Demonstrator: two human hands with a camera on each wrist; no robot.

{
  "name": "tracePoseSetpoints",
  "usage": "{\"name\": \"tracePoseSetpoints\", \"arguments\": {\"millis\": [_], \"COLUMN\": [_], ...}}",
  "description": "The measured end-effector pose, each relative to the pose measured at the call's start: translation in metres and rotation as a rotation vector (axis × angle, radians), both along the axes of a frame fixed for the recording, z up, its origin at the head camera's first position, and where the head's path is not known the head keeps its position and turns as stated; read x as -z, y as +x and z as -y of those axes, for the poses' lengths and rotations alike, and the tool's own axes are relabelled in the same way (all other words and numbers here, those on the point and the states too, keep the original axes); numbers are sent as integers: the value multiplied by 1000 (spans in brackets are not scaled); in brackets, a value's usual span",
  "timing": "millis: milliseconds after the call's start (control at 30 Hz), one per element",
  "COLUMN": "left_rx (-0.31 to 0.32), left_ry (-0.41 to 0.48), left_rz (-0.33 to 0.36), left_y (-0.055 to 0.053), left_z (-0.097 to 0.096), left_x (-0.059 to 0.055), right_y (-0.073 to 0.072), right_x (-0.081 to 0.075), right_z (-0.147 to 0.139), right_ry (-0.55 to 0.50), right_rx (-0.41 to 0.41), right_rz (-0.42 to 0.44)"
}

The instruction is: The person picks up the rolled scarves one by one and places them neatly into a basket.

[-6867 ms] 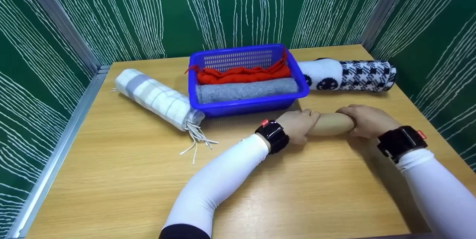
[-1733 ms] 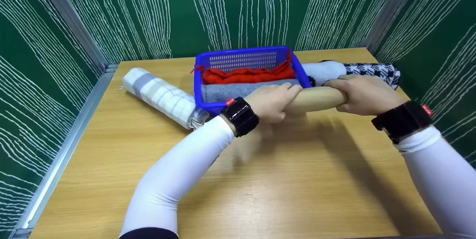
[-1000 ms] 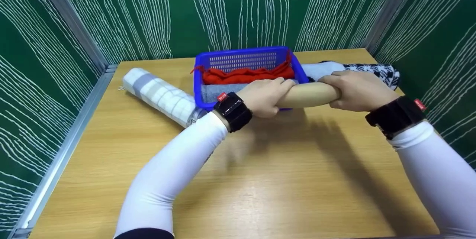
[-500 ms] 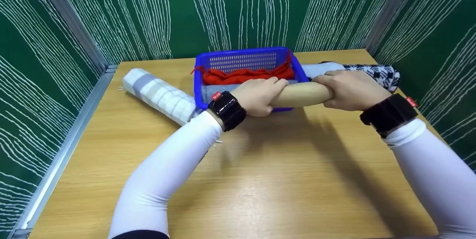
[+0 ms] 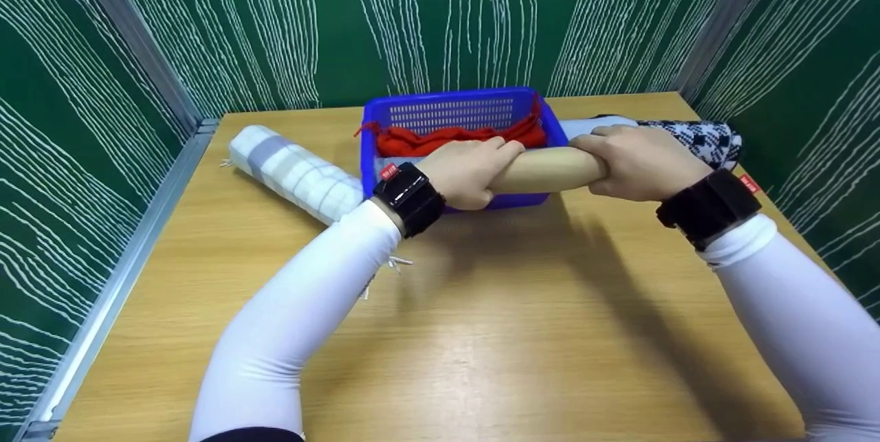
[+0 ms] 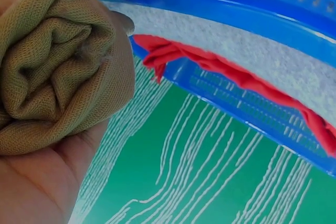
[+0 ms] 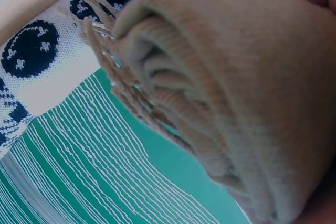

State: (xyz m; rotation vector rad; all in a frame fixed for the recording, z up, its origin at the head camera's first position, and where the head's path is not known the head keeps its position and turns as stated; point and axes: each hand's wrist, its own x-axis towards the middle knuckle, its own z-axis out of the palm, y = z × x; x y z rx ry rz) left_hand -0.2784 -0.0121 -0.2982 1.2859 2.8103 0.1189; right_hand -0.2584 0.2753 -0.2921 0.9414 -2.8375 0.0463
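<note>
Both hands hold a rolled tan scarf (image 5: pixel 548 170) above the table, in front of the blue basket (image 5: pixel 495 201). My left hand (image 5: pixel 464 170) grips its left end, my right hand (image 5: pixel 643 160) its right end. The left wrist view shows the coiled end of the scarf roll (image 6: pixel 58 66) in the palm. In the right wrist view the other end of the roll (image 7: pixel 220 93) has loose fringe hanging from it. Inside the basket lie a red scarf roll (image 5: pixel 440 141) and a grey scarf roll (image 6: pixel 210 35), the grey one partly hidden by the left hand in the head view.
A white checked scarf roll (image 5: pixel 295 170) lies slanted left of the basket, its fringed end behind the left forearm. Behind the right hand is a black-and-white patterned roll (image 5: pixel 708 139). Green panels (image 5: pixel 344 29) enclose the wooden table (image 5: pixel 481 346) at the back and sides.
The tan roll, on the table in front of the basket earlier, is now lifted in both hands. Over the last second or so the hands have carried it left, across the basket's front.
</note>
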Motion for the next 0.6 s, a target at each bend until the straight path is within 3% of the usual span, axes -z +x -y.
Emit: {"name": "tracePoseSetpoints", "arguments": {"millis": [233,600], "left_rx": [-7,-5], "left_ry": [-4,-7], "left_rz": [16,15], "left_y": [-4,-8], "left_z": [9,23], "left_x": [-3,-4], "right_y": [-4,-11], "right_x": [-2,-6], "right_z": [7,23], "right_ry": [-18,-7], "right_rx": [-21,-19], "right_rz": [-31,-13]}}
